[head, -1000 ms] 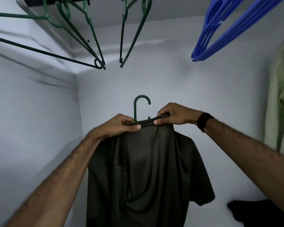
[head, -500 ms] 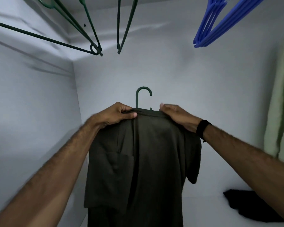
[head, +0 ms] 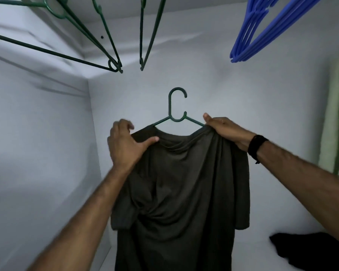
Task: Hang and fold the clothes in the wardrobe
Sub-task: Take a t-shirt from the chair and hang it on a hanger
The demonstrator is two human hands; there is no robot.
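Note:
A dark olive T-shirt (head: pixel 180 184) hangs on a green plastic hanger (head: pixel 176 108) that I hold up inside the white wardrobe. The hook and both sloping arms of the hanger show above the neckline. My left hand (head: pixel 125 145) grips the shirt's left shoulder, thumb across the collar. My right hand (head: pixel 223 130) grips the right shoulder over the hanger's arm. The cloth is bunched and twisted below the left sleeve.
Empty green hangers (head: pixel 113 63) hang overhead at the left and middle, blue hangers (head: pixel 243 49) at the upper right. A pale green garment (head: pixel 338 122) hangs at the right edge. A black garment (head: pixel 309 249) lies on the wardrobe floor at the lower right.
The shirt's neck has been spread over the hanger, so both hanger arms now show. My hands have moved apart to the shoulders, and the view has tilted up slightly.

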